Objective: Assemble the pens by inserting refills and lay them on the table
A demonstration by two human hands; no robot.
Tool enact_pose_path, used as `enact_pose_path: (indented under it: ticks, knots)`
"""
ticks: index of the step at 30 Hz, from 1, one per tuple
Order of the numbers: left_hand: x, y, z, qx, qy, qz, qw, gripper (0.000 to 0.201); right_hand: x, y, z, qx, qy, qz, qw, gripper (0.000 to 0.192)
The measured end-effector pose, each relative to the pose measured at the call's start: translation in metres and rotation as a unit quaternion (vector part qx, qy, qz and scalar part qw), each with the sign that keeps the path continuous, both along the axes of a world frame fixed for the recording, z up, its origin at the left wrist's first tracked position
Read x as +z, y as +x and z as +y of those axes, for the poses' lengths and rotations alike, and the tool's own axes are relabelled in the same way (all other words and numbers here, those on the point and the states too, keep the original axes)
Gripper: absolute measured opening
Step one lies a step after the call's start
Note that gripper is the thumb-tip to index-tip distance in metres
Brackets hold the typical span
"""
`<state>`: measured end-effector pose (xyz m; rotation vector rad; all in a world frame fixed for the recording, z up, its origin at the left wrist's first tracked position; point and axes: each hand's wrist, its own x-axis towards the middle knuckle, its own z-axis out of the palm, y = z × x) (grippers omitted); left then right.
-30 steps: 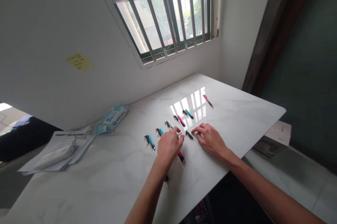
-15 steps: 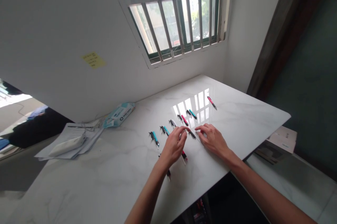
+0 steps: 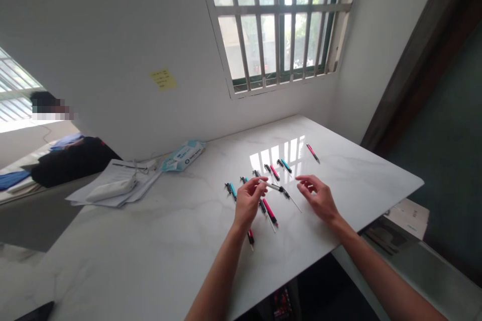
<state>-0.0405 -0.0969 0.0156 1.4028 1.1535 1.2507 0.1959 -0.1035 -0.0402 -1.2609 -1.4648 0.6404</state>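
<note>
My left hand (image 3: 248, 201) pinches a white pen barrel (image 3: 272, 186) with a black end, held tilted just above the table and pointing right. Close by lie a black pen part (image 3: 286, 194) and a thin pale refill (image 3: 295, 204). My right hand (image 3: 317, 195) hovers to the right of these, fingers apart and slightly bent, holding nothing. Below the left hand lie a red pen barrel (image 3: 269, 210) with a refill beside it and another red and black pen part (image 3: 250, 236), partly hidden by the wrist. Teal barrel pieces (image 3: 233, 190) lie left of the hand.
More pen parts, such as a red barrel (image 3: 274, 172) and a teal barrel (image 3: 286, 165), lie farther back. A whole red pen (image 3: 313, 153) lies near the far right. A wipes packet (image 3: 184, 156) and papers (image 3: 113, 185) rest at the left by the wall.
My left hand has taken hold of the white pen barrel and lifted it slightly. My right hand has moved a little away from the parts. The view has turned left.
</note>
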Motion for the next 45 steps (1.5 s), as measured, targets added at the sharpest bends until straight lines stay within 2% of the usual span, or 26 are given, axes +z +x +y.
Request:
enact_pose_path:
  ticks: [2,5,10,15,20,25,28,31,34,37,40,45]
  knots:
    - [-0.003,0.001,-0.001,-0.007,-0.022,-0.054,0.998,0.035,0.004,-0.004,-0.004,0.033,0.007,0.077,0.996,0.040]
    - [-0.005,0.004,-0.004,-0.018,-0.039,-0.091,0.995,0.035,0.009,-0.023,-0.011,0.080,-0.004,0.115,0.990,0.047]
    - [-0.005,0.007,-0.008,-0.019,-0.034,-0.119,0.992,0.040,0.019,-0.060,-0.019,0.043,-0.011,0.182,0.982,0.036]
    - [-0.007,0.005,-0.008,0.015,-0.058,-0.141,0.988,0.044,0.035,-0.065,-0.014,0.046,-0.024,0.206,0.977,0.035]
    - [-0.014,0.014,-0.012,-0.044,-0.177,-0.240,0.954,0.044,0.058,-0.060,0.002,0.056,0.006,0.221,0.974,0.036]
    - [-0.019,0.021,-0.012,-0.029,-0.229,-0.319,0.919,0.038,0.070,-0.062,0.013,0.085,0.010,0.203,0.975,0.036]
    - [-0.020,0.020,-0.010,-0.013,-0.232,-0.323,0.917,0.037,0.066,-0.056,0.016,0.034,0.043,0.198,0.979,0.032]
    - [-0.019,0.017,-0.011,-0.008,-0.220,-0.298,0.929,0.040,0.052,-0.039,0.017,-0.018,0.062,0.172,0.983,0.028]
    - [-0.015,0.015,-0.013,-0.020,-0.199,-0.250,0.947,0.040,0.029,-0.016,0.013,-0.024,0.036,0.035,0.998,0.022]
    - [-0.009,0.014,-0.014,-0.031,-0.154,-0.177,0.972,0.035,0.006,0.003,0.004,-0.027,0.005,-0.126,0.992,0.015]
    - [-0.006,0.014,-0.013,-0.037,-0.097,-0.096,0.990,0.031,-0.007,0.010,-0.002,-0.029,-0.012,-0.173,0.984,0.014]
    - [-0.006,0.012,-0.012,-0.058,-0.029,-0.023,0.998,0.027,-0.008,0.005,0.001,-0.001,-0.034,-0.246,0.969,0.009]
